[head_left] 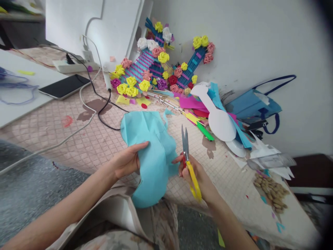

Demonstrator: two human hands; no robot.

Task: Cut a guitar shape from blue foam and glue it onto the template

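A light blue paper sheet (153, 149) with a curved, cut outline lies across the table's front edge, its lower end hanging towards my lap. My left hand (130, 160) grips its left side, thumb on top and fingers underneath. In my right hand (194, 170) is a pair of scissors (187, 156) with yellow and red handles; the blades point away from me, slightly apart. My right fingertips reach the paper's right edge; whether they pinch it I cannot tell. A thin curled strip of the same blue paper (167, 116) shows at the far right corner.
Behind stand paper-flower decorations (145, 66). A glue gun (107, 78) with a black cord and a tablet (65, 86) are at left. To the right are a white paper cutout (221, 121), a green marker (205, 131), a blue bag (256, 104) and peanuts (270, 191).
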